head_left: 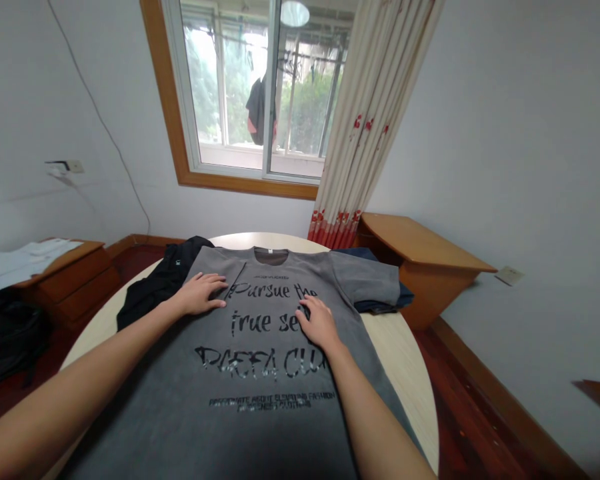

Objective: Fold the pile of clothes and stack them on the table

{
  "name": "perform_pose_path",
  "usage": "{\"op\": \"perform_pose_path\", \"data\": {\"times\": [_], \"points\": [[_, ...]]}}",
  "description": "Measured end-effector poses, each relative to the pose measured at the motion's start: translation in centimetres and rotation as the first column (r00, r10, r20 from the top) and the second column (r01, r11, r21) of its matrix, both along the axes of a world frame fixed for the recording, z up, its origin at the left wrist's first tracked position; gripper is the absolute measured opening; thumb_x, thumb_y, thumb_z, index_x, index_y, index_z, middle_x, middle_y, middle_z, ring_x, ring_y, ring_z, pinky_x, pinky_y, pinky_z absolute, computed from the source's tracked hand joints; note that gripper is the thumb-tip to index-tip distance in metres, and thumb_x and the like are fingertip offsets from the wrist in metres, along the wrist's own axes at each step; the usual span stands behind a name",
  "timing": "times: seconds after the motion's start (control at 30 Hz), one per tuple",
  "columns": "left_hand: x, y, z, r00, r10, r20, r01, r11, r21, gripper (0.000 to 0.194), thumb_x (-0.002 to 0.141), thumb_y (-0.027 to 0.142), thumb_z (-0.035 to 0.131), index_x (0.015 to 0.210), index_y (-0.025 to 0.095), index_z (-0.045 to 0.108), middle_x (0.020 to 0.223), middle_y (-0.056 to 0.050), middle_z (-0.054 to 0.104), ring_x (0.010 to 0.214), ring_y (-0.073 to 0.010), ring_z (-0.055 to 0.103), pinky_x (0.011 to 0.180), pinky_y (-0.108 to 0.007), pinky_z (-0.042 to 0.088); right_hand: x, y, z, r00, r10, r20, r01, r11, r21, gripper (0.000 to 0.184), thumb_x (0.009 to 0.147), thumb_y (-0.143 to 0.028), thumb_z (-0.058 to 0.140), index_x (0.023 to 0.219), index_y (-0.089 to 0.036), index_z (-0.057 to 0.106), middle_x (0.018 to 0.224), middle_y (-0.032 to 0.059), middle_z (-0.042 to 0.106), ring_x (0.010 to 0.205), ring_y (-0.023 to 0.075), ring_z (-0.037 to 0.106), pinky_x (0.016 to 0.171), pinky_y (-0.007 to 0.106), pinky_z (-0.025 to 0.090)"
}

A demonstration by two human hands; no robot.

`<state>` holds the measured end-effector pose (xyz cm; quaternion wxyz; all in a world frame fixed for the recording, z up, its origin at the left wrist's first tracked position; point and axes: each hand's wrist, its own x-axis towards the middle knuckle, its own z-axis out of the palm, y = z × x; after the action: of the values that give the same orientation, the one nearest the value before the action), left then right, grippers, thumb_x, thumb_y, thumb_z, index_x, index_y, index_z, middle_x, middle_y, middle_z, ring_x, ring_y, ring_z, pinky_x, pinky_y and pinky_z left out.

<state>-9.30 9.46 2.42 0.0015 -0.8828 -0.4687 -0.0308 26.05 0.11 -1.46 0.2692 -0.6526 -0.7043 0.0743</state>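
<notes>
Filling the lower middle of the view with a round, pale worktop, just short of a window and a pale curtain with red flowers beyond the far edge. Spread flat from the near edge almost to the far edge, a gray T-shirt, collar toward the far edge and dark lettering facing up. Past the right edge, at the far side, a wooden desk; past the left edge, a drawer unit with papers on top. Bunched at the far-left edge against the T-shirt, a black garment; near the far-right edge, partly under a gray sleeve, dark blue clothing. Resting palm down on the T-shirt, left of the top lettering, the left hand, fingers apart. Lying over the right end of the lettering, the right hand, fingers slightly bent and apart. Showing inside the collar, a small white label.
</notes>
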Motion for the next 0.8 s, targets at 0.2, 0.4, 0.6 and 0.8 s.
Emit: {"op": "perform_pose_path", "data": {"times": [0.2,0.4,0.6,0.8], "points": [[-0.4,-0.8,0.7,0.953,0.008,0.302,-0.034,0.996,0.080,0.054,0.095,0.053,0.031,0.110,0.019,0.070,0.113,-0.012,0.071,0.107,-0.0270,0.064,0.097,-0.038,0.045,0.0,-0.1,0.0,1.000,-0.001,0.003,0.000,1.000,0.005,0.034,0.089,-0.031,0.056,0.118,-0.017,0.067,0.139,0.0117,0.057,0.132,0.0258,0.048,0.111,0.043,0.034],[-1.2,-0.6,2.7,0.886,0.116,0.449,-0.110,0.993,-0.040,0.060,0.093,0.062,0.030,0.105,0.021,0.071,0.106,-0.006,0.074,0.099,-0.0255,0.066,0.090,-0.033,0.049,0.0,0.0,0.0,1.000,0.000,0.007,0.000,1.000,0.004,0.034,0.089,-0.031,0.056,0.118,-0.018,0.067,0.140,0.0120,0.056,0.132,0.0256,0.047,0.111,0.043,0.034],[-0.1,5.3,1.1,0.962,0.249,0.113,-0.252,0.968,0.010,0.058,0.093,0.051,0.035,0.133,0.016,0.058,0.151,-0.013,0.045,0.141,-0.0293,0.037,0.114,-0.047,0.029,-0.1,-0.1,0.1,1.000,-0.008,0.010,0.008,1.000,0.002,0.035,0.089,-0.032,0.056,0.119,-0.017,0.067,0.139,0.0117,0.057,0.132,0.0260,0.048,0.111,0.043,0.034],[0.0,10.6,0.0,0.868,0.495,0.046,-0.491,0.868,-0.068,0.066,0.093,0.056,0.039,0.147,0.019,0.043,0.160,-0.015,0.025,0.145,-0.0386,0.024,0.111,-0.060,0.027,-0.2,-0.2,0.3,1.000,-0.012,0.003,0.012,1.000,0.006,0.034,0.088,-0.031,0.056,0.118,-0.018,0.067,0.139,0.0118,0.057,0.131,0.0265,0.049,0.110,0.044,0.035]]}}
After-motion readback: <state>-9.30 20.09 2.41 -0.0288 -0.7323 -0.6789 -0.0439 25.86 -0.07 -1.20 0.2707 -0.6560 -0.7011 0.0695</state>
